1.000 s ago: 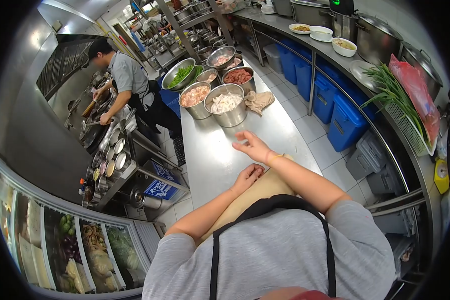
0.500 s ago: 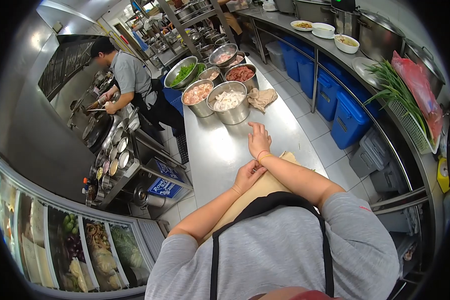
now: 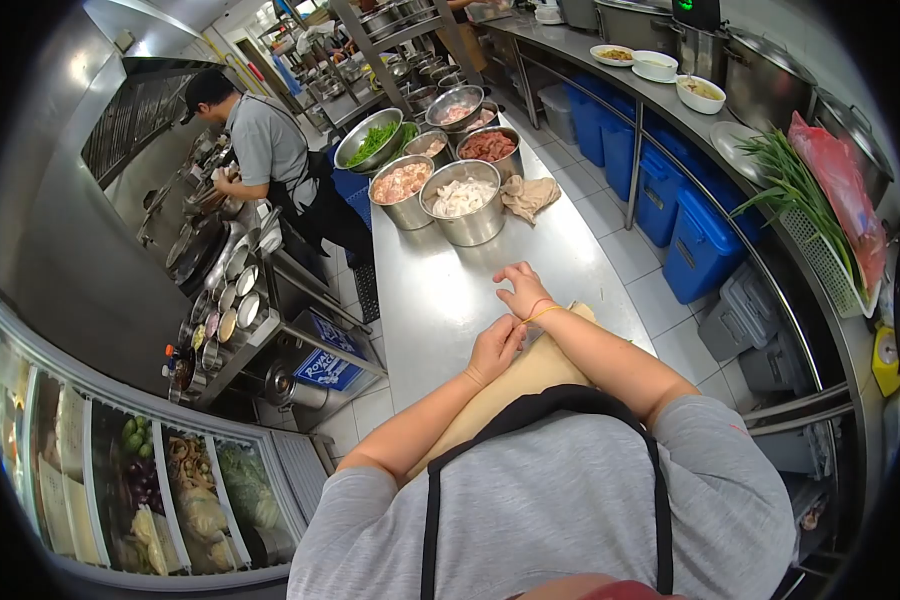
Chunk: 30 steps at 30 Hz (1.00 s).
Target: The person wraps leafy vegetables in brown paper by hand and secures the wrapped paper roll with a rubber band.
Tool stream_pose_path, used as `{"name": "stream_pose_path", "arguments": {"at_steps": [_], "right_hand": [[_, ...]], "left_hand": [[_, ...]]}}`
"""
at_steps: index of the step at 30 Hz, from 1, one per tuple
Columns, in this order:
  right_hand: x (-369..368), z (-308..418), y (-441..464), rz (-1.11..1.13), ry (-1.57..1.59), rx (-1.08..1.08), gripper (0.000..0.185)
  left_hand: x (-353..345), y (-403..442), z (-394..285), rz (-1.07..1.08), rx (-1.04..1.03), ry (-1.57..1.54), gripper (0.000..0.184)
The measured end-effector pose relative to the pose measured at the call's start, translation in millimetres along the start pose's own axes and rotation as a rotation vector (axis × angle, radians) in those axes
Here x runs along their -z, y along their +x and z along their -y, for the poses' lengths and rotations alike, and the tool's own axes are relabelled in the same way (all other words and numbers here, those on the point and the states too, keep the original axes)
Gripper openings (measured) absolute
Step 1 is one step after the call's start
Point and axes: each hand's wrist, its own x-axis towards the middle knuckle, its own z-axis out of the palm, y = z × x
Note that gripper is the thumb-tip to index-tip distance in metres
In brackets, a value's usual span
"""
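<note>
Now, just right of centre frame, the yellow band (image 3: 541, 313) is seemingly pinched by the left hand (image 3: 495, 348) at the wrist (image 3: 554, 322) of the right hand (image 3: 521, 292), itself left empty, digits apart; if overpulled, the band could be snapped.

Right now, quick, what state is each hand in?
Left hand: closed, apparently pinching the yellow band.
Right hand: loosely open, nothing visible in it.

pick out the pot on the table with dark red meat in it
The pot just behind the cloth: its meat is dark red, while the vessels around it hold paler pink meat, white pieces or greens.
</note>
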Motion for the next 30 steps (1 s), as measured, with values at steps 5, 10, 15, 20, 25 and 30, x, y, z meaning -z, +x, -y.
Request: {"name": "stream_pose_path", "arguments": {"at_steps": [5, 10, 15, 20, 25, 30], "right_hand": [[13.5, -4.4, 1.9, 0.073, -0.107, -0.017, 0.03], [13.8, 5.9, -6.5, 0.309, -0.263, 0.014, 0.026], [24.4, 28.6, -31.8, 0.613, -0.513, 0.067, 0.024], [54.4, 43.6, -76.3, 0.435, -0.596, 0.324, 0.025], [93.5, 66.4, -83.7, 0.404, -0.577, 0.204, 0.025], [131.5, 33.1, -83.8, 0.263, -0.514, -0.092, 0.028]], "left_hand": [[-0.1, 2.3, -2.4, 0.011, -0.049, 0.045, 0.019], [2.2, 0.7, 3.2, -0.148, -0.024, 0.173, 0.017], [3.6, -0.3, 17.9, -0.276, 0.131, 0.048, 0.015], [0.8, 2.0, 10.8, -0.281, 0.25, -0.06, 0.014], [5.2, 3.1, 22.2, -0.268, -0.122, 0.173, 0.018], [8.7, 4.4, 4.7, -0.249, -0.145, 0.495, 0.04]]}}
